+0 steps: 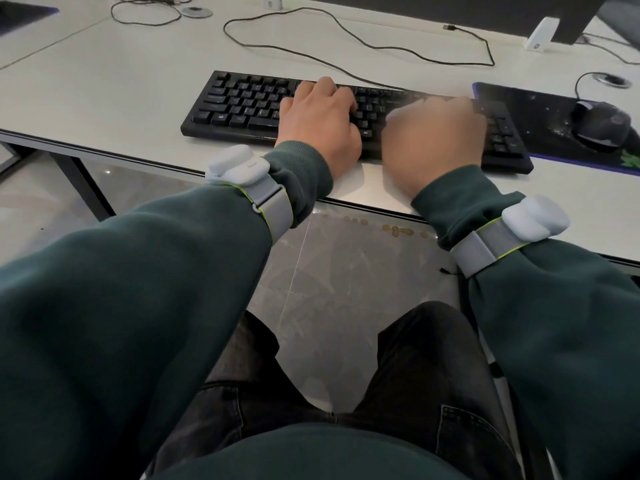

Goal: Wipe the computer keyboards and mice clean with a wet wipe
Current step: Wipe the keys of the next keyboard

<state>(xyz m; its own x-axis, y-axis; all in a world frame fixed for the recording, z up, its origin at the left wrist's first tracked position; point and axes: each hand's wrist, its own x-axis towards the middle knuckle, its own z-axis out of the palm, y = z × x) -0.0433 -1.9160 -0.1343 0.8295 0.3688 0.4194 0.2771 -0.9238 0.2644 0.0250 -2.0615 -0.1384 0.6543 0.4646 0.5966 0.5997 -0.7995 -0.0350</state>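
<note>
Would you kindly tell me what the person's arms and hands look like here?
Both arms wear dark green long sleeves with ribbed cuffs: left sleeve, right sleeve. Over each is a grey fabric band edged in yellow-green, left strap and right strap, carrying a rounded white pod, left device and right device. The left hand and right hand are bare, ungloved.

Black keyboard [242,102], black mouse [601,128] on a dark speckled mouse pad [540,112] with a purple-blue edge and green corner mark, white desk [104,81], black cable [346,33], dark green sleeves [138,271], grey wrist straps [277,209] edged lime, grey marbled floor [346,265]
</note>
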